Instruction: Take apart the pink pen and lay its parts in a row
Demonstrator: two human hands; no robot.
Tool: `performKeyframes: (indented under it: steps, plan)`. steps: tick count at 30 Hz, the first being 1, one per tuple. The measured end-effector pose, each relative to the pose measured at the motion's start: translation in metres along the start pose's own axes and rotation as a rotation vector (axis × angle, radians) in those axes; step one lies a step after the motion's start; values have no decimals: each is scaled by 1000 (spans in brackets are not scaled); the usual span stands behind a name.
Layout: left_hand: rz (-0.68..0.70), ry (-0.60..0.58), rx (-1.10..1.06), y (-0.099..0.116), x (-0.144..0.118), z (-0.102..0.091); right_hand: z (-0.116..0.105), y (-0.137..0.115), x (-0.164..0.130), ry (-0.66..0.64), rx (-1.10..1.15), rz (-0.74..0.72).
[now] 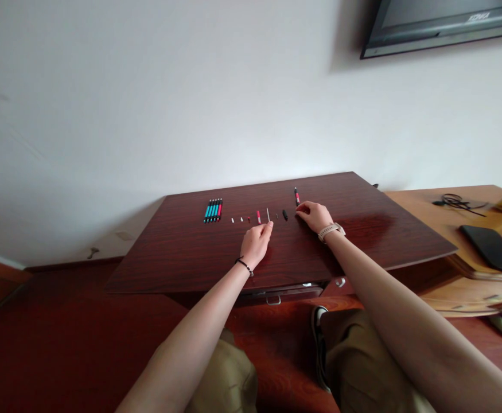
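Note:
My left hand (256, 243) is closed in a pinch at the near end of a thin white pen refill (268, 213), which points away from me on the dark table. My right hand (314, 215) has its thumb and forefinger drawn together at the near end of a black and red pen (296, 196); the fingers hide that tip. Between the hands lie a black grip piece (285, 214) and a tiny spring-like part (277, 216). Left of the refill are a red barrel piece (258, 217), a small dark red part (248, 219) and two small white pieces (237, 219).
Several blue pens and a red one (213, 210) lie in a row at the left of the dark table (182, 252). On the lighter desk (423, 201) at right are a black cable (457, 202) and a dark flat device (494, 246). A screen (444, 28) hangs above.

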State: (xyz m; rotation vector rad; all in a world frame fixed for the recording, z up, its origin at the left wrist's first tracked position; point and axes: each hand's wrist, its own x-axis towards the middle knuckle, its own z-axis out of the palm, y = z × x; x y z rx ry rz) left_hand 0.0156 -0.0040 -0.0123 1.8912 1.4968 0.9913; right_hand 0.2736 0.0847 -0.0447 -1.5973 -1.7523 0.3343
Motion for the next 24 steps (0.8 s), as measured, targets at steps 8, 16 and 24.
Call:
performKeyframes:
  steps: [8,16,24]
  plan:
    - [-8,3,15,1,0,0,5,4,3,-29,-13,-31]
    - [-15,3,11,-1,1,0,-2,-2,-3,-25,13,-16]
    - [27,-2,51,1,0,-1,-13,-31,-17,29,-43,-50]
